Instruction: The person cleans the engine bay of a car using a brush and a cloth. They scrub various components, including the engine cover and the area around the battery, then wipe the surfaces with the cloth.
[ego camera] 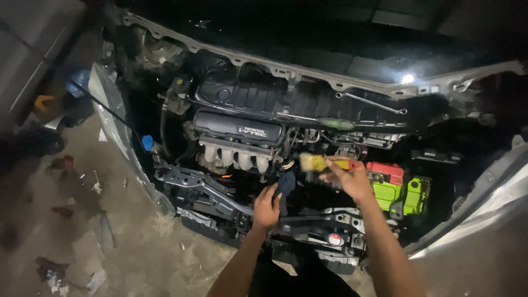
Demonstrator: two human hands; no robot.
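Cleaning looks to be the step in hand: the right hand [349,179] pinches a blurred yellow brush [314,162] over the engine [242,137], while the left hand [266,209], grip closed, holds a dark cloth [285,184] just below. Steady, short strokes seem called for.

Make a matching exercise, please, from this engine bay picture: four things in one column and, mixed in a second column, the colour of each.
Things:
1. brush in the right hand
2. cloth in the left hand
3. battery
4. round cap at the left edge of the bay

Colours:
A. blue
B. bright green with a red top
C. yellow
D. dark blue

Pairs: 1-C, 2-D, 3-B, 4-A
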